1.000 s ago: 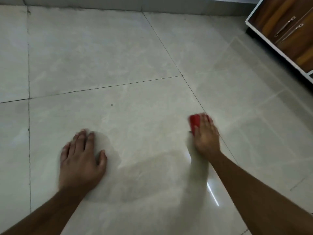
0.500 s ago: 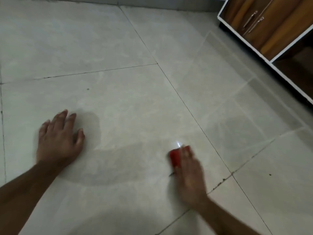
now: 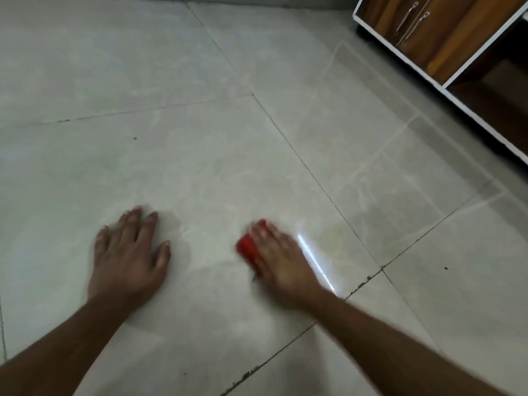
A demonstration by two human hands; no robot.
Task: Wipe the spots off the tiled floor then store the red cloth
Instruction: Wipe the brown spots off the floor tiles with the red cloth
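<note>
Since a moment ago the right hand (image 3: 281, 262) has slid its bunched red cloth (image 3: 249, 249) leftward, nearer the left hand (image 3: 130, 257) – fingers flat atop it, left palm splayed on the glossy tiled floor (image 3: 217, 172), two dark specks (image 3: 135, 138) visible.

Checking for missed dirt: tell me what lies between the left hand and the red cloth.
In the head view, only bare tile lies between the left hand and the red cloth under the right hand; no spot shows there.
</note>
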